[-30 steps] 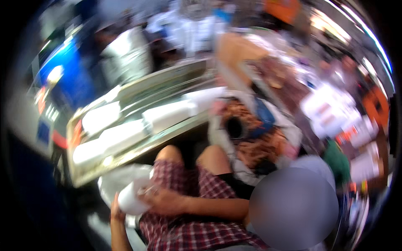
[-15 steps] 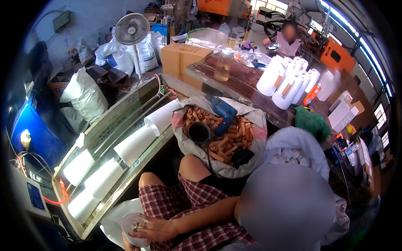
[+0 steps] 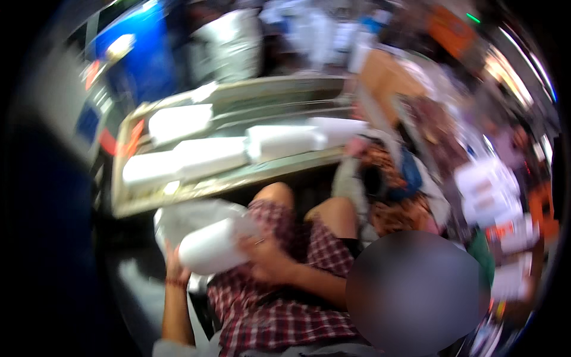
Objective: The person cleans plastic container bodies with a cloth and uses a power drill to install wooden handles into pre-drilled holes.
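Note:
Over my lap I hold a white, slightly tapered cylinder [image 3: 211,247], tilted with its right end higher. My left hand [image 3: 173,262], below a red wrist band, is closed round its left end. At the other end my right hand [image 3: 262,256], smeared by motion and wearing a ring, has its fingers against the rim. Beneath them is a pale plastic bag [image 3: 169,221]. Beyond my knees, similar white tapered cylinders [image 3: 279,144] lie end to end in a long wooden trough [image 3: 238,189].
Right of my knees stands a sack [image 3: 439,208] of small brown pieces [image 3: 395,211], with a blue power tool [image 3: 410,172] on them. More white cones [image 3: 488,190] stand at the right. A blue container [image 3: 140,56] is at the far left. A grey blurred disc covers the lower right.
My view has swung left and down, blurring the surroundings. The white cylinder has risen and turned to lie more sideways, and my left hand, mostly hidden earlier, now shows on it.

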The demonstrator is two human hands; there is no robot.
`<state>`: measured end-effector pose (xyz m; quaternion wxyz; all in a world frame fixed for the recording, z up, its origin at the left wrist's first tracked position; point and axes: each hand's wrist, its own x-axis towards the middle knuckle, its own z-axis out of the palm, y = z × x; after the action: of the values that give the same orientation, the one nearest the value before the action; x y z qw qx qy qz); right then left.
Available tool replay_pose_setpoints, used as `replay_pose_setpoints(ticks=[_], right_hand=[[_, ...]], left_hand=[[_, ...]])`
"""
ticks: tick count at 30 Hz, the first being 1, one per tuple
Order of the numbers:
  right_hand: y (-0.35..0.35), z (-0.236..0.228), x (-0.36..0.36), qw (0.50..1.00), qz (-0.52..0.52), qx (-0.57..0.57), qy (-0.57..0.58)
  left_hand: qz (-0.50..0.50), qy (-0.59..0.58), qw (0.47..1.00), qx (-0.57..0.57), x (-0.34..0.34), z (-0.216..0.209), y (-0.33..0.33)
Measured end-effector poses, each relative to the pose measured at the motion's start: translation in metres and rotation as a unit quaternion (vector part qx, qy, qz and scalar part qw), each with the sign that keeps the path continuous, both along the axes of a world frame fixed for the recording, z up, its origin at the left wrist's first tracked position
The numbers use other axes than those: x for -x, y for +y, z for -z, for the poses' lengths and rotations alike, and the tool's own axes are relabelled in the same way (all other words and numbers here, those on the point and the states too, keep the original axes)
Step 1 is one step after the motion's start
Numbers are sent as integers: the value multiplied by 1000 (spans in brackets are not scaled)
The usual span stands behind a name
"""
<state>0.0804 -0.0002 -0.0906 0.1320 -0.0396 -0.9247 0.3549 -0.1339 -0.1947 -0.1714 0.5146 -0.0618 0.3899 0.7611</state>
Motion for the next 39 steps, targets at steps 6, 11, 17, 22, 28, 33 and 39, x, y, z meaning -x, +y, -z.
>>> replay_pose_setpoints(ticks=[6, 11, 17, 22, 28, 33, 39], right_hand=[[7, -12, -26, 903, 129, 409, -3], [14, -16, -32, 886, 183, 425, 16], [15, -26, -31, 856, 205, 473, 31], [23, -21, -36, 873, 208, 430, 102], [50, -13, -50, 933, 287, 216, 19], [87, 17, -43, 902, 287, 308, 99], [145, -2, -11, 894, 343, 210, 197]], left_hand=[[-33, 91, 995, 13, -6, -73, 7], [-45, 105, 993, -12, -21, -83, 13], [-43, 79, 995, -50, -24, -87, 18], [-11, 78, 992, -94, -21, -91, 21], [21, 343, 937, -66, -23, -90, 46], [8, 379, 920, -103, -17, -123, 102], [-41, 329, 943, -28, 31, -124, 215]])
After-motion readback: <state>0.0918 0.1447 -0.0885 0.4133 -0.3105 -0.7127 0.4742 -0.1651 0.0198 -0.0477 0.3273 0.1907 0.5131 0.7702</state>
